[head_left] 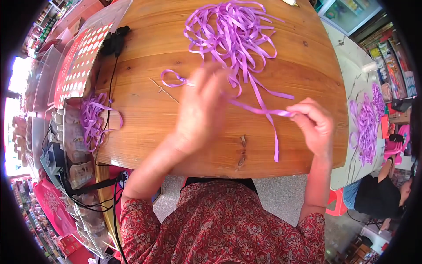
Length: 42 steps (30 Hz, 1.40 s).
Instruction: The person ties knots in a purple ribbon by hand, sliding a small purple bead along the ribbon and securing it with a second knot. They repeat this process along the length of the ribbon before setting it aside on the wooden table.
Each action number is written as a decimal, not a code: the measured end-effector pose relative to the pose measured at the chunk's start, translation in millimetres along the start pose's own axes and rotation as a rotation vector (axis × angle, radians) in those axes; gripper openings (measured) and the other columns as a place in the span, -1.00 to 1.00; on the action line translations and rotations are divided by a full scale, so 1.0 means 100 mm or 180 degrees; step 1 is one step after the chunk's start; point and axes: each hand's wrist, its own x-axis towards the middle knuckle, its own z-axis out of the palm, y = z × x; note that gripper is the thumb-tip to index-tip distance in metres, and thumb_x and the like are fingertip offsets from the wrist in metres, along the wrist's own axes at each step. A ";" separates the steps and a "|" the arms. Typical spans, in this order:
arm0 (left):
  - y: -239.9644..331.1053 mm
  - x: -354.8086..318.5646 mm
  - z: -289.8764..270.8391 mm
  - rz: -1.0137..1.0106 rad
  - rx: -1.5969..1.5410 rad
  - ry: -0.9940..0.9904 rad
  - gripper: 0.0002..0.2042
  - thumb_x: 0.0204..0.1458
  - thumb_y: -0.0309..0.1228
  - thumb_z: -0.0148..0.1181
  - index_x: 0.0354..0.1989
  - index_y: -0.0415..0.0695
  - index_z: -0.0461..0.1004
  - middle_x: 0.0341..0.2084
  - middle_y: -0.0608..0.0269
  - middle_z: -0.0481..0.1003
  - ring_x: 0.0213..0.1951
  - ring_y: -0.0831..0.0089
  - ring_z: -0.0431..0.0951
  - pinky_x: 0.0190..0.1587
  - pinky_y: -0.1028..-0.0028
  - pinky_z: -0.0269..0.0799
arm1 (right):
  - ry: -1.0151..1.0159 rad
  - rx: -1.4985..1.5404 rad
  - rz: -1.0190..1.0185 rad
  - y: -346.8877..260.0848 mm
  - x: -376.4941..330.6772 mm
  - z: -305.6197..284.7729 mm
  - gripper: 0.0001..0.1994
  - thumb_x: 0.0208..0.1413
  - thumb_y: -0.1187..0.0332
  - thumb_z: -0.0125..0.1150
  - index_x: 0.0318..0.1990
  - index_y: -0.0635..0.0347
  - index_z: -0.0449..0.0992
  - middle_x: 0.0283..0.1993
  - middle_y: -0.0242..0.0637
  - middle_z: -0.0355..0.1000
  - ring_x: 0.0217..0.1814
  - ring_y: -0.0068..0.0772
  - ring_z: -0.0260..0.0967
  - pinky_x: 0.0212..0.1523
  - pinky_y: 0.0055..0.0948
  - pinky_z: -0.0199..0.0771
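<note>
A purple ribbon (252, 108) stretches above the wooden table between my two hands. My right hand (315, 121) pinches its right end between thumb and fingers. My left hand (200, 103) is over the ribbon's other part, its fingers smeared by motion, so their grip does not show. Just left of that hand, a small ribbon loop (165, 78) with a knot emerges. Beyond my hands lies a big tangled pile of purple ribbons (233, 33), with loose tails trailing toward me between my hands.
A thin twig-like piece (165, 91) lies on the wooden table (145, 136). More purple ribbons sit at the left edge (93, 119) and on a white side table (367, 127). A black cable (112, 83) runs beside a red dotted box (81, 61). Another person (378, 196) sits at right.
</note>
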 end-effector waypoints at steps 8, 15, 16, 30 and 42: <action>0.53 0.02 0.44 -0.2059 -0.4146 -0.0734 -0.84 0.12 -0.55 0.11 -0.13 -0.27 0.41 -0.37 0.34 0.42 -0.30 0.62 0.39 -0.25 0.57 0.34 | 0.0484 -0.0114 -0.0360 -0.23 0.09 0.21 -0.80 -0.05 0.63 0.26 -0.21 0.33 0.54 -0.38 -0.26 0.46 -0.36 -0.46 0.42 -0.33 -0.54 0.39; 0.45 -0.04 0.39 -0.2214 -0.3188 -0.0920 -0.94 0.07 -0.50 0.21 -0.35 -0.22 0.53 -0.48 0.47 0.38 -0.45 0.75 0.27 -0.40 0.67 0.21 | 0.0210 0.0037 -0.0197 -0.02 -0.05 0.09 -0.81 -0.02 0.57 0.28 -0.20 0.33 0.54 -0.36 -0.25 0.47 -0.34 -0.48 0.42 -0.32 -0.55 0.40; 0.43 -0.04 0.41 -0.2203 -0.3205 -0.0943 -0.94 0.07 -0.50 0.21 -0.35 -0.22 0.53 -0.48 0.47 0.38 -0.45 0.75 0.27 -0.40 0.67 0.21 | 0.0431 0.0212 -0.0139 0.03 -0.08 0.08 -0.81 -0.01 0.56 0.27 -0.20 0.33 0.54 -0.33 -0.23 0.48 -0.34 -0.46 0.42 -0.31 -0.54 0.41; 0.37 -0.05 0.42 -0.2060 -0.3300 -0.0980 -0.90 0.08 -0.45 0.21 -0.32 -0.23 0.55 -0.53 0.47 0.41 -0.46 0.72 0.31 -0.41 0.64 0.23 | 0.0330 -0.1329 -0.1042 -0.05 -0.06 0.17 -0.67 -0.33 0.55 0.40 -0.27 0.24 0.59 -0.39 -0.35 0.40 -0.40 -0.36 0.31 -0.41 -0.41 0.26; 0.26 0.03 0.34 -0.0730 -0.2186 -0.1346 -0.91 0.04 -0.56 0.21 -0.28 -0.22 0.53 -0.51 0.36 0.40 -0.40 0.65 0.38 -0.38 0.58 0.30 | -0.0153 -0.1032 -0.0571 -0.06 -0.13 0.17 -0.82 -0.19 0.60 0.35 -0.35 0.30 0.53 -0.44 -0.30 0.37 -0.42 -0.38 0.28 -0.44 -0.43 0.25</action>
